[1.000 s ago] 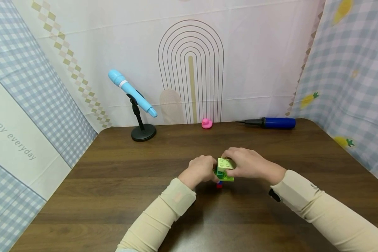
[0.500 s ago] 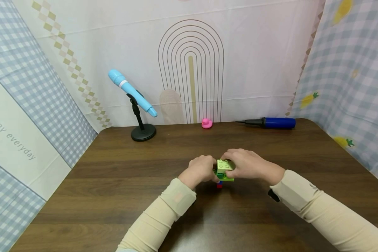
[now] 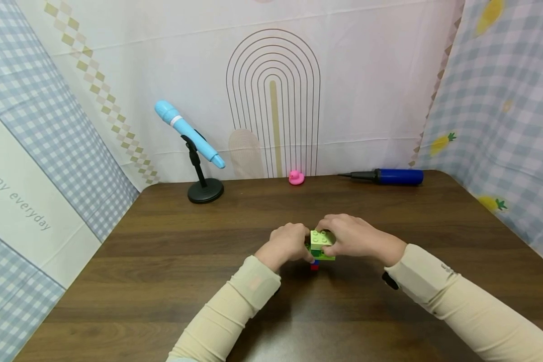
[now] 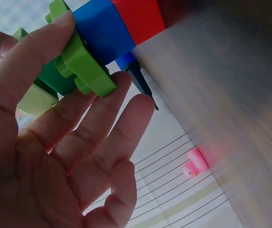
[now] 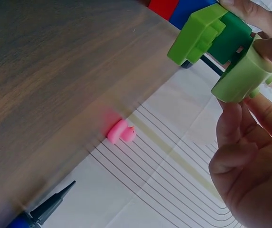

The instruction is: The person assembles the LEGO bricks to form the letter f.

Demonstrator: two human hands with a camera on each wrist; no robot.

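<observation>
A small tower of toy building blocks stands on the wooden table between both hands. From the bottom up it has a red block (image 4: 140, 20), a blue block (image 4: 105, 29), a wide bright green block (image 4: 87, 66), a dark green block (image 5: 229, 39) and a pale green block (image 3: 321, 238) on top. My left hand (image 3: 284, 245) pinches the bright green block between thumb and fingers. On the other side, my right hand (image 3: 354, 238) grips the pale green block by its sides. Whether the pale green block sits fully down on the dark green one I cannot tell.
Along the table's (image 3: 199, 311) back edge are a light blue microphone (image 3: 190, 133) on a black stand (image 3: 205, 190), a pink toy duck (image 3: 296, 177) and a blue hand pump (image 3: 399, 176) with a black nozzle. Patterned cloth (image 3: 366, 85) hangs behind.
My right hand has lowered the pale green block slightly onto the dark green block, so less dark green shows beneath it. My left hand has kept its hold in about the same place.
</observation>
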